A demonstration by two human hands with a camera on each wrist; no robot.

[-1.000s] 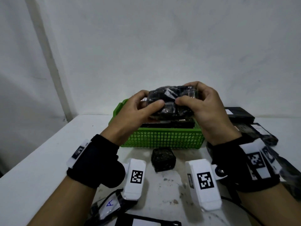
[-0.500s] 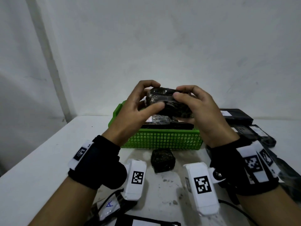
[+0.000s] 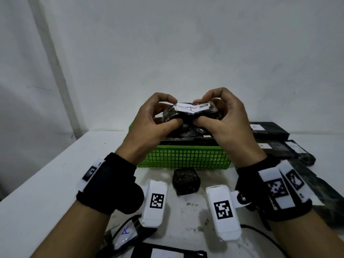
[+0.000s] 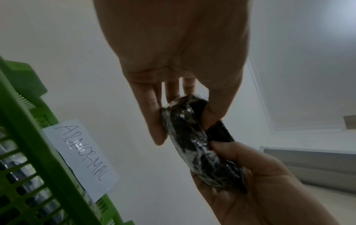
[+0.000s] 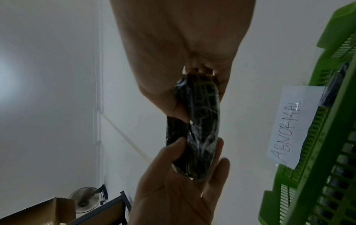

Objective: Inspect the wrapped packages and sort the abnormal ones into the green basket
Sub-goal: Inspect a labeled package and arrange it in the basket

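A black package wrapped in clear film [image 3: 188, 113] is held up above the green basket [image 3: 186, 158], its white barcode label [image 3: 193, 106] facing up. My left hand [image 3: 158, 116] grips its left end and my right hand [image 3: 219, 112] grips its right end, thumbs underneath and fingers curled over the top. The left wrist view shows the package [image 4: 194, 135] edge-on between both hands, and so does the right wrist view, with the package [image 5: 198, 129] at centre. The basket [image 4: 48, 167] carries a paper tag [image 4: 80, 156] reading ABNORMAL and holds several black packages.
A small black wrapped cube [image 3: 186, 181] sits on the white table [image 3: 46, 183] just in front of the basket. Several flat black packages [image 3: 270, 131] lie at the right. More packages lie at the near edge, one with a label marked A [image 3: 124, 231]. A wall stands close behind.
Both hands have turned the package over above the basket; its white barcode label, hidden before, now faces up. The hands sit a little higher and closer together.
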